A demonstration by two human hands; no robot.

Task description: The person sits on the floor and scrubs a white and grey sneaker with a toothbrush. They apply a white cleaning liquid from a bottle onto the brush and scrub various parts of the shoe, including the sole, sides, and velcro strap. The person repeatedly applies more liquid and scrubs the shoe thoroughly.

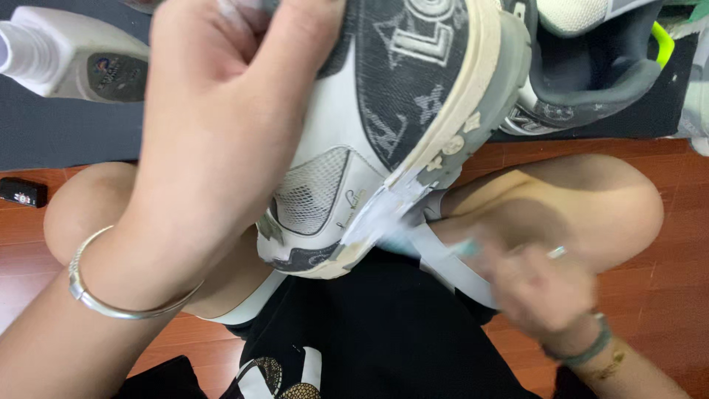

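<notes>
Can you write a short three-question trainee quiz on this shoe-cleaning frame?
1. True or false: the left hand grips the sneaker.
2. What does the blurred right hand work against? A. the sneaker's sole edge B. the white bottle C. the wooden floor
3. Fill in: the left wrist wears a silver ____.

Key: 1 true; 2 A; 3 bangle.
</notes>
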